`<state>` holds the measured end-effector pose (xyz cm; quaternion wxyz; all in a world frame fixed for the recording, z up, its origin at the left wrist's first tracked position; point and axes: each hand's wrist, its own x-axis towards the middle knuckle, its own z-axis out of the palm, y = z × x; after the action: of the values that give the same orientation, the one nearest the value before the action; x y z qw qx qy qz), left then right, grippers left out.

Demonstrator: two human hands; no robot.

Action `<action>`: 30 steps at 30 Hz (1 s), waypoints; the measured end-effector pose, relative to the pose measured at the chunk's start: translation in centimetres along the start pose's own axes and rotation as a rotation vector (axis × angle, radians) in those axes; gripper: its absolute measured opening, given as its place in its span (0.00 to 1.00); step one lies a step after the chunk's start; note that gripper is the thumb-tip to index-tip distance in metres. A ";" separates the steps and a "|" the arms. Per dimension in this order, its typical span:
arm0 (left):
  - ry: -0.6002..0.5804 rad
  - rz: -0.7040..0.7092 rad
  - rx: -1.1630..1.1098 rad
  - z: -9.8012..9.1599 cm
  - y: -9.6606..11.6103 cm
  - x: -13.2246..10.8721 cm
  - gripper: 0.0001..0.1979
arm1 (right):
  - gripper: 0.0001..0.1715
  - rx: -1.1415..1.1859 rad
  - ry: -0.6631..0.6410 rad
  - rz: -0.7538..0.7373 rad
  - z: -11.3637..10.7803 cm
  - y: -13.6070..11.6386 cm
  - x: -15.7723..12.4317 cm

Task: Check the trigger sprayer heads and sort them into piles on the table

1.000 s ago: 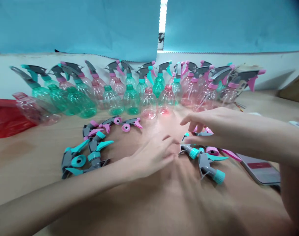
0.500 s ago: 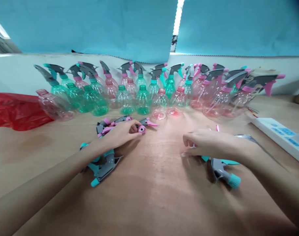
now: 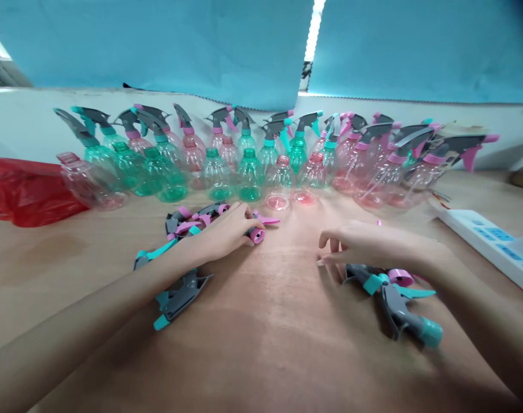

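Observation:
My left hand (image 3: 227,232) lies on the wooden table (image 3: 265,332) with its fingers curled round a grey and pink spray trigger head (image 3: 261,228). More loose trigger heads with pink and teal parts (image 3: 175,269) lie under and beside that forearm. My right hand (image 3: 364,244) hovers low over another small heap of trigger heads (image 3: 399,292), fingers bent downward and a little apart, holding nothing that I can see. Behind both hands stand rows of green and pink spray bottles (image 3: 244,172), some capped with triggers, some with bare necks.
A red plastic bag (image 3: 24,192) lies at the left. A white power strip (image 3: 489,241) runs along the right edge. Blue sheets (image 3: 158,46) hang behind a white ledge at the back.
My left hand moved from the middle of the table to the pink trigger heads and closed on one. My right hand drew back slightly over the right heap.

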<state>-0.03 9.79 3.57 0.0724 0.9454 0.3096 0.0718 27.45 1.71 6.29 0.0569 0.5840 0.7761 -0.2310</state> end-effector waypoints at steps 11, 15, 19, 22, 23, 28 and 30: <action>0.324 -0.029 -0.253 0.6 7.1 -5.0 0.10 | 0.07 0.125 0.380 -0.372 0.4 -6.3 -2.9; 0.422 -0.025 -0.340 2.4 8.8 -6.2 0.10 | 0.06 0.132 0.312 -0.439 1.7 -7.2 -3.0; 0.435 -0.012 -0.472 4.0 9.3 -6.8 0.12 | 0.05 0.136 0.256 -0.462 2.5 -7.4 -2.5; 0.441 -0.019 -0.538 4.4 9.3 -7.0 0.11 | 0.06 0.165 0.206 -0.448 2.7 -7.4 -2.4; 0.449 -0.019 -0.544 4.4 9.3 -7.0 0.11 | 0.05 0.184 0.190 -0.439 2.7 -7.4 -2.4; 0.520 0.058 -0.485 4.2 9.2 -7.0 0.10 | 0.06 0.287 0.115 -0.426 2.3 -7.1 -2.5; 0.531 0.080 -0.458 4.2 9.1 -7.1 0.09 | 0.06 0.318 0.101 -0.443 2.4 -7.1 -2.5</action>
<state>0.31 -2.04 0.41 0.1967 0.8643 0.2565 0.3854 21.14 -2.98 7.15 -0.1260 0.4123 0.8408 -0.3274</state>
